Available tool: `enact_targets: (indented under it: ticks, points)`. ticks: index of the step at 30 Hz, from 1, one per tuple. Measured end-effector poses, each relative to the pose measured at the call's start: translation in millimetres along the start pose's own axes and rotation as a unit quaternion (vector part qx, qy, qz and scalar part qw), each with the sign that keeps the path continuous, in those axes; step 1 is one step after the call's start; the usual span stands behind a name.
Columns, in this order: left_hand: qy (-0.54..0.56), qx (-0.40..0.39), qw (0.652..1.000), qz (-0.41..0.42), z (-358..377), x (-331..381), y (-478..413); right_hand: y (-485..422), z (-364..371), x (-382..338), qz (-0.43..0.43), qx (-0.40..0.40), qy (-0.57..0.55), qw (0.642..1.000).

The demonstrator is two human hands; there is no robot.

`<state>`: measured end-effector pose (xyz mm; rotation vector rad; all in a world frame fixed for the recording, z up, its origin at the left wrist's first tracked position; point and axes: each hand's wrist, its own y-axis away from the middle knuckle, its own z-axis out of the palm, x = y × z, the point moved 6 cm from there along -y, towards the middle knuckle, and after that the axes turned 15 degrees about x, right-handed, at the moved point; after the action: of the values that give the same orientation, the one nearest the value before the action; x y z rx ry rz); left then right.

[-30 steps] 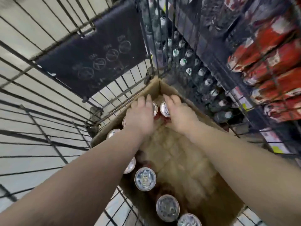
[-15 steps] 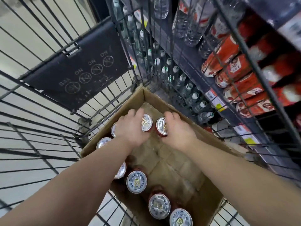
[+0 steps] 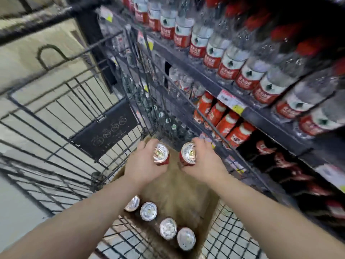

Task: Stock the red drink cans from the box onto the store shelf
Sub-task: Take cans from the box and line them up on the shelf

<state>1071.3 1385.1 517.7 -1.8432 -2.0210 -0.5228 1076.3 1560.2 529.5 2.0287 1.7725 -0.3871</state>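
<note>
Two-can load, likely to halve trips | left hand (image 3: 143,165) clasps left can (image 3: 161,153), rim up | right hand (image 3: 203,163) clasps right can (image 3: 188,153) likewise | both above box (image 3: 177,195), beside shelf (image 3: 261,116)

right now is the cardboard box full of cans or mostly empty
Mostly empty: the box shows bare cardboard floor, with only four cans visible along its left side.

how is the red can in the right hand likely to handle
The red can looks like rigid metal, so the grip of the right hand probably won't dent it. Its lid seems sealed, so it's likely full and heavy for its size. Being round, it would probably roll if laid sideways.
</note>
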Motion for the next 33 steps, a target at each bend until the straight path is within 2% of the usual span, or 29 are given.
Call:
enact_targets:
  ticks: [5,9,19,26,33]
  points:
    - [0.006,0.031,0.998,0.045,-41.6,59.4,36.7,57.8,-78.6,16.2,0.018,0.03,-0.02,0.999]
    - [0.027,0.027,0.995,0.095,-57.8,127.1,86.2,121.2,-148.2,48.7,0.053,0.08,-0.032,0.995]
    - [0.081,-0.014,0.964,0.252,-59.1,329.2,296.6,359.2,-311.9,184.2,0.148,0.228,-0.063,0.96]
    - [0.151,-0.092,0.916,0.36,-41.7,479.8,460.2,549.8,-422.3,280.1,0.236,0.301,-0.016,0.924]
    - [0.195,-0.157,0.848,0.468,-43.3,608.3,582.6,690.5,-509.4,351.2,0.333,0.384,0.007,0.861]
